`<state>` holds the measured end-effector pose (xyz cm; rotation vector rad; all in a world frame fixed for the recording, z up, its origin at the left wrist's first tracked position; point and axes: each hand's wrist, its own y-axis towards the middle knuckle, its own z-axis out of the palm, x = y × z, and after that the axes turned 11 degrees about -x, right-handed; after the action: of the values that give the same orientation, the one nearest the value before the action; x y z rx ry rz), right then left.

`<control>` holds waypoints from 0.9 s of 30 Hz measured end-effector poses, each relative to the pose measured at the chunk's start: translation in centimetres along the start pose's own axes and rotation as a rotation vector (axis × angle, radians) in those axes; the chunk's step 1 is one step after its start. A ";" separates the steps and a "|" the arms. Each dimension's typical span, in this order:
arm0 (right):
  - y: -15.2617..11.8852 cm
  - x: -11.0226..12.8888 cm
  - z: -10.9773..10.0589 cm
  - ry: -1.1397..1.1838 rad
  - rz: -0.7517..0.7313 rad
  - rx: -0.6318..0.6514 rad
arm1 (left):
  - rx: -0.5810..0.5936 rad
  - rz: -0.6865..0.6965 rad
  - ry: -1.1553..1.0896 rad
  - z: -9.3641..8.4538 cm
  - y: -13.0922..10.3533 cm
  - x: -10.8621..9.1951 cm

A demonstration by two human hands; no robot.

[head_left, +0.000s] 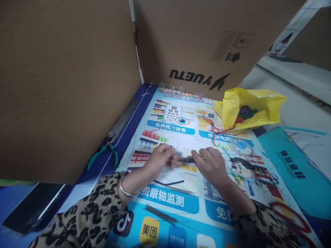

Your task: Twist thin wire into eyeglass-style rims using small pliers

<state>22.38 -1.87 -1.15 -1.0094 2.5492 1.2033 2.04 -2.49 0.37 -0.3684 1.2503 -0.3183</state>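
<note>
My left hand (165, 157), with a silver bangle at the wrist, is pinched closed over the middle of the printed poster (178, 200). What its fingers hold is blurred; a thin wire loop (172, 143) shows just above them. Facing it from the right, my right hand (210, 164) is wrapped round a dark pointed tool (186, 160), probably pliers. The tool's tip points left and reaches the left fingertips. A bundle of dark wires (161, 214) lies on the poster below my hands.
Cardboard walls (62, 79) stand left and behind. Teal-handled pliers (102, 155) and thin wires (124, 119) lie at left. At right are a yellow bag (256, 103), red and green cords (219, 131), a clear round dish (241, 147), scissors (271, 178) and a teal box (297, 168).
</note>
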 end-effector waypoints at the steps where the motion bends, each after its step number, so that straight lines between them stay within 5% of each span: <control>1: 0.0 0.0 0.0 0.002 -0.001 0.012 | -0.002 0.020 0.005 0.1 0.0 0.0; 19: 0.8 0.2 -1.5 0.147 0.071 0.305 | 0.091 0.469 0.271 -0.9 0.4 0.3; 27: 1.1 0.6 -1.7 0.052 0.062 0.228 | 0.089 0.310 0.209 -0.8 0.6 -0.1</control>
<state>21.46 -2.90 0.41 -0.9273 2.6992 0.8835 1.30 -1.98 -0.07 -0.0621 1.4703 -0.1475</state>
